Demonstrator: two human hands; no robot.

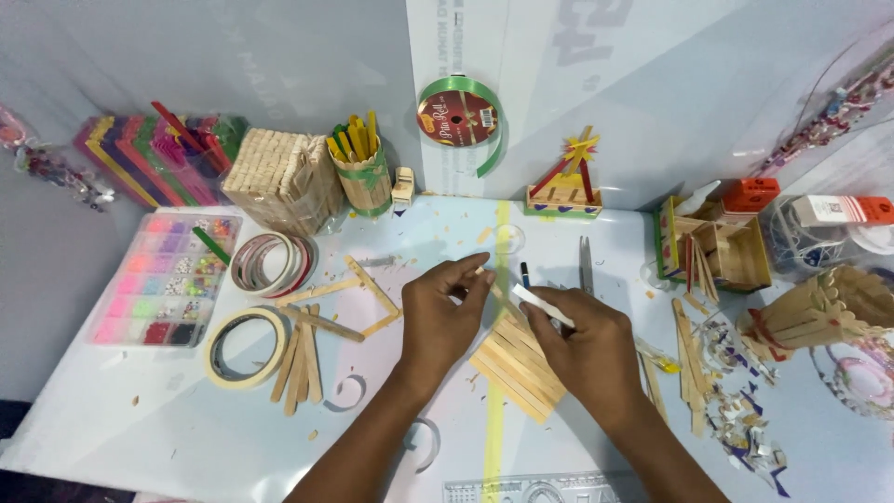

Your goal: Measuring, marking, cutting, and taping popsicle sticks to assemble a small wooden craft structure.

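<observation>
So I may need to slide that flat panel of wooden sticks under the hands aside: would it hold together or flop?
The stick panel looks like thin flat sticks laid edge to edge, so it is probably light and fairly stiff along the sticks. Whether they are bonded I cannot tell; pushed, it might split at the seams. Lying flat on the table, it should slide rather than roll.

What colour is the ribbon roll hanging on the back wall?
Green ribbon around a dark red centre, seen in the head view.
</observation>
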